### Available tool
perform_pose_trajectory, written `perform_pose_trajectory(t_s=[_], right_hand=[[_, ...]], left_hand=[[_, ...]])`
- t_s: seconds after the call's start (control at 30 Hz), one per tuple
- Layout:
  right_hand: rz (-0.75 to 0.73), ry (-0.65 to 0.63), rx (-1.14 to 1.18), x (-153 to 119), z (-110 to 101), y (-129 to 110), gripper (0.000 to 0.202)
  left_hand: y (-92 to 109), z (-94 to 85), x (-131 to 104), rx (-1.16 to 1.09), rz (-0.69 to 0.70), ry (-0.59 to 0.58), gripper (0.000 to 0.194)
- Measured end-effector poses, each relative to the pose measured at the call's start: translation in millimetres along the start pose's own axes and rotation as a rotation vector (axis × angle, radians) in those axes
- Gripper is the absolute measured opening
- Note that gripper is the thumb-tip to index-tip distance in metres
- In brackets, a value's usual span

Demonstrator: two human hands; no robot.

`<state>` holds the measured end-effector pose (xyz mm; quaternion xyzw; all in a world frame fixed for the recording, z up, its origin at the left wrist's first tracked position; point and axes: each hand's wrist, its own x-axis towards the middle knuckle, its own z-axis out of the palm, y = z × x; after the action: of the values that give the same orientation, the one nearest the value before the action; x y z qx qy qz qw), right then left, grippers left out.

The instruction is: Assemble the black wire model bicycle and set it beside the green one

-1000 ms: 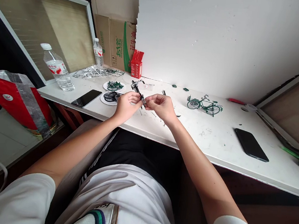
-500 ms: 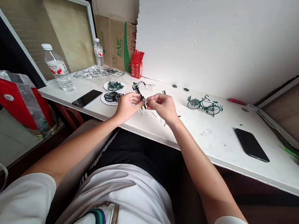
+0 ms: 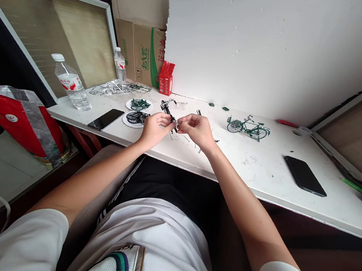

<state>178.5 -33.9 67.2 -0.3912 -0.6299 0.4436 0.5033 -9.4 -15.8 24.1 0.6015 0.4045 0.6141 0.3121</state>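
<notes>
Over the front part of the white table, my left hand (image 3: 157, 128) is closed on a small black model bicycle frame (image 3: 168, 110), whose silvery handlebar points away from me. Thumb and fingers of my right hand (image 3: 195, 127) pinch together at the frame's right side; whatever they grip is too small and covered to make out. Just left of my left hand, a white round dish (image 3: 125, 122) bears black model wheels (image 3: 136, 117). Behind it, green model parts (image 3: 140, 104) lie on a second dish. Thin loose pieces (image 3: 186, 139) lie below my hands.
An assembled green model bicycle (image 3: 248, 127) stands to the right. Phones lie at left (image 3: 105, 119) and right (image 3: 305, 175). Water bottles (image 3: 71, 83), parts sprues (image 3: 120, 87), a red box (image 3: 166, 78) and a cardboard carton (image 3: 141, 54) stand or lie along the left and back.
Both hands stay almost where they were, fingers still closed at the black frame. The view has shifted very slightly; nothing else has visibly moved.
</notes>
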Motion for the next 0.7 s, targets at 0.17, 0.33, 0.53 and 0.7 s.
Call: perform_pose_trajectory(t_s=[0.17,0.33,0.53,0.7], right_hand=[[0.006,-0.019,0.022,-0.4,0.9,-0.9,0.025],[0.036,-0.026,0.037,-0.4,2.4,-0.5,0.032],[0.003,-0.042,0.021,-0.2,0.1,5.3,0.046],[-0.089,-0.008,-0.059,0.4,-2.9,7.6,0.047]], left_hand=[[0.9,0.3,0.3,0.000,-0.009,0.008,0.040],[2.9,-0.3,-0.8,-0.011,-0.019,-0.001,0.042],[2.4,-1.7,-1.6,-0.093,-0.060,-0.074,0.048],[9.3,-3.0,0.6,-0.374,-0.188,-0.222,0.052]])
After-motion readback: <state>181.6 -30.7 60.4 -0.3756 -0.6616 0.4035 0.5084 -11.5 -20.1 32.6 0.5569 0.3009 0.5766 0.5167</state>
